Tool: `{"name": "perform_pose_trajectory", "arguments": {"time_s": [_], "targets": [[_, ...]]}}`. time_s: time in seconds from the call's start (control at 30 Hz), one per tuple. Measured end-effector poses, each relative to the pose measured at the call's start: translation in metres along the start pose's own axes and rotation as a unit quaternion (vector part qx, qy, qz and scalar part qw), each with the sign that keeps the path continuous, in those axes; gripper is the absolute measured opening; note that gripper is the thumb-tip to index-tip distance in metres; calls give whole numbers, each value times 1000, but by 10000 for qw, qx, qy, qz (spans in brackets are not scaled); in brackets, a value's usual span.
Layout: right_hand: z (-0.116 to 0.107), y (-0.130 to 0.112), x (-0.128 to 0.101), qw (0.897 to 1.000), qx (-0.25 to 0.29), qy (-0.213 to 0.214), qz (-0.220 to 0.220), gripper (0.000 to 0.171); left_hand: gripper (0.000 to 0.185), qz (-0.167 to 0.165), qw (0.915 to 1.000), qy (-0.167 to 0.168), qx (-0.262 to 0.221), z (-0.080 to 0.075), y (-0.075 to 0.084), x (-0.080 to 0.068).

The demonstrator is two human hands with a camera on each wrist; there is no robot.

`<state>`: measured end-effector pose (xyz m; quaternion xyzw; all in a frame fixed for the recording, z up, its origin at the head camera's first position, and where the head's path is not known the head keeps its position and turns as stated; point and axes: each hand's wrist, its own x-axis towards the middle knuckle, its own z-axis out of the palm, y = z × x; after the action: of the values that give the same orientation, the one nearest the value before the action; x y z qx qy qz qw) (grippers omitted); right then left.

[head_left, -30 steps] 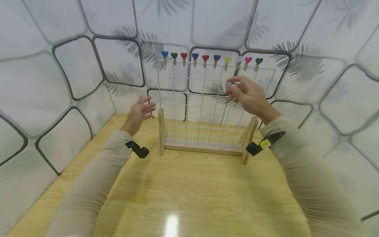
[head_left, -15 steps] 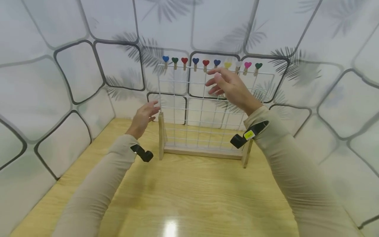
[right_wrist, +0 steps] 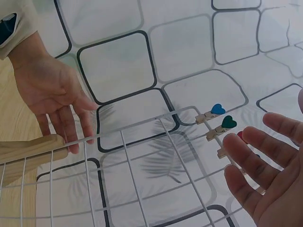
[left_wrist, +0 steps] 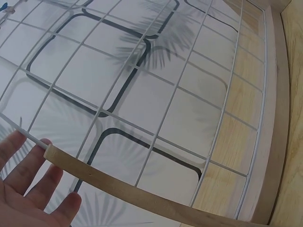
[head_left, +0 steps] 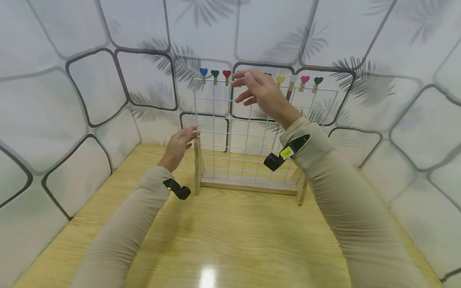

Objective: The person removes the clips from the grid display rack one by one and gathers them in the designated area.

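Two hands: both are working at a white wire grid rack [head_left: 248,132] that is standing upright on the wooden bench [head_left: 230,236], close to the back wall.
Left hand: the left hand [head_left: 178,145] is reaching to the rack's left wooden post [head_left: 197,164], with its fingers [right_wrist: 71,125] straight and loosely spread; in the right wrist view their tips are touching the grid's edge wire and the post's top, so it appears to be steadying the frame rather than gripping it.
Right hand: the right hand [head_left: 260,93] is hovering in front of the top wire, with fingers [right_wrist: 258,156] spread and relaxed, pinching nothing.
Clips: heart-topped wooden pegs are sitting in a row along the top wire; the blue clip [head_left: 203,72], green clip [head_left: 215,74] and red clip [head_left: 226,74] are showing left of the right hand, the yellow clip [head_left: 280,80] and pink clip [head_left: 304,80] to its right, and those between are hidden behind it.
Step in hand: judging from the pose, the right hand is approaching a peg near the red clip, with no grasp made.
Next move: it would call for bringing thumb and forefinger together on one peg's wooden legs while the left hand is bracing the post.
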<state>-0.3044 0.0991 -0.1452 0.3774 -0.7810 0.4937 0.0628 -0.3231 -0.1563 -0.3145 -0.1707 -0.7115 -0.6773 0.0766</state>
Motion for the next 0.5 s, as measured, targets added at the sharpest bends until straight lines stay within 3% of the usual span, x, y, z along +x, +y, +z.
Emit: {"name": "perform_pose_trajectory", "arguments": {"time_s": [0.27, 0.5], "targets": [[17, -7, 25, 9988, 489, -58, -30, 38, 49, -82, 9993, 80, -350, -1, -3, 0], [27, -10, 43, 9982, 581, 54, 125, 37, 51, -55, 9995, -14, -322, 0, -3, 0]]}}
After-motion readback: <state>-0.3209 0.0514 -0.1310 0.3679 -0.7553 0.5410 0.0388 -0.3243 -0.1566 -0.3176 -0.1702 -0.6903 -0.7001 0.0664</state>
